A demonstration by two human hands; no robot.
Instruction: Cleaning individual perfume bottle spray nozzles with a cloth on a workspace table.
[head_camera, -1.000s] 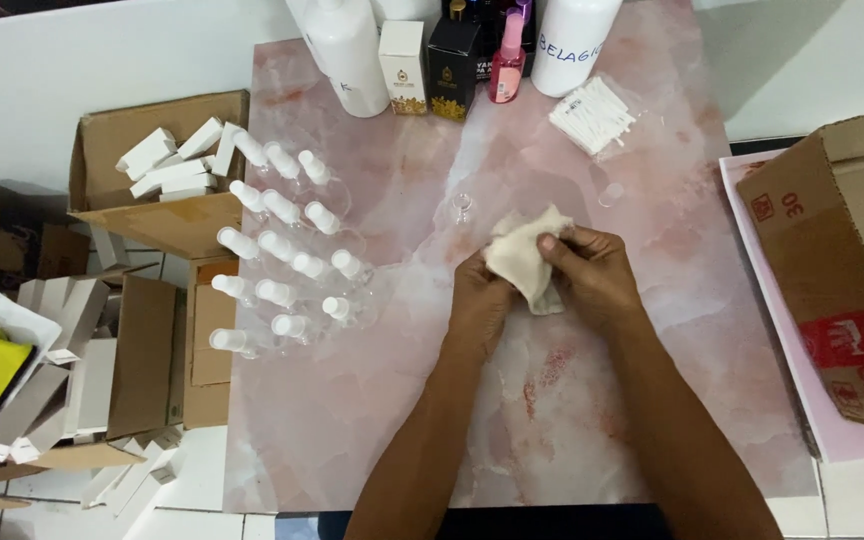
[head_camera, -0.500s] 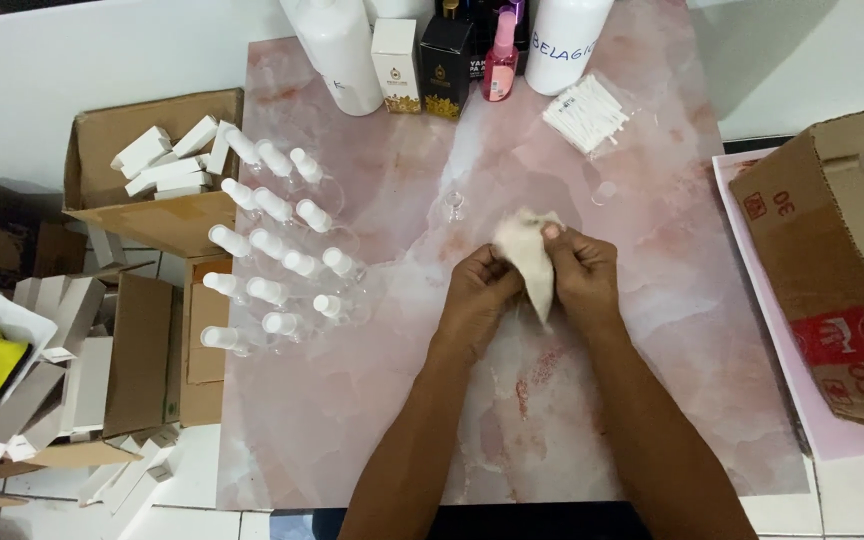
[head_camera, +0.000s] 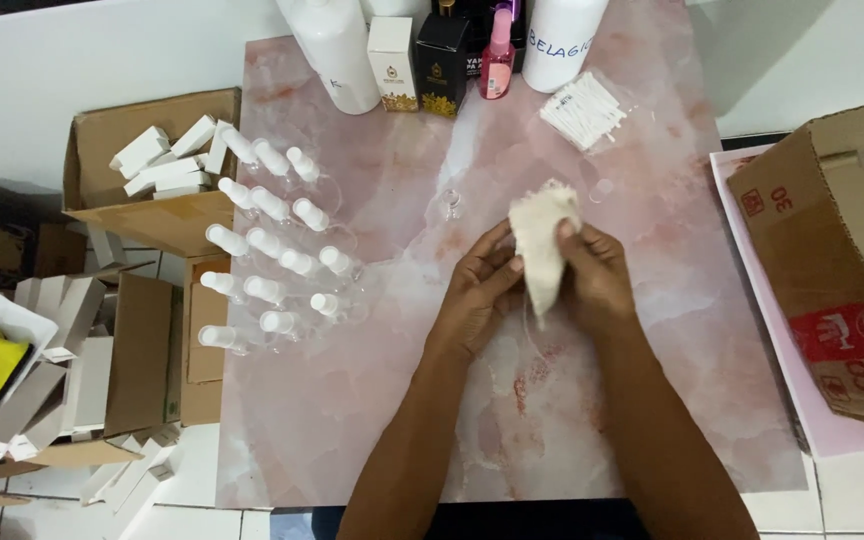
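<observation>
Pink marble-patterned stone forms the table (head_camera: pixel 352 420), seen from above with white floor and wall around it. Near its middle, a little toward the far side, a cream-coloured cloth (head_camera: pixel 544 245) is held up between both hands, bunched wide at the top and tapering to a point below. Left hand (head_camera: pixel 477 295) closes its grip on the cloth's left edge, fingers curled against it; right hand (head_camera: pixel 594 275) is clamped on the right edge, with the thumb pressed over the fabric. Whether anything is wrapped inside the cloth cannot be told. Just beyond the hands a small clear glass piece (head_camera: pixel 449 208) lies on the stone. Farther back and to the right rests a clear packet of white sticks (head_camera: pixel 584 108). Along the far edge stand a tall white bottle (head_camera: pixel 335 50), a white carton (head_camera: pixel 390 48), a black carton (head_camera: pixel 441 50), a slim pink bottle (head_camera: pixel 498 55) and another white bottle (head_camera: pixel 560 40). On the left part of the table lie rows of small clear spray bottles (head_camera: pixel 272 250) with white caps, all on their sides. Off the left edge an open cardboard box (head_camera: pixel 102 140) holds small white cartons (head_camera: pixel 162 160), with flattened cardboard below it. A large brown cardboard box (head_camera: pixel 837 260) sits to the right, on a pink sheet (head_camera: pixel 752 300).
</observation>
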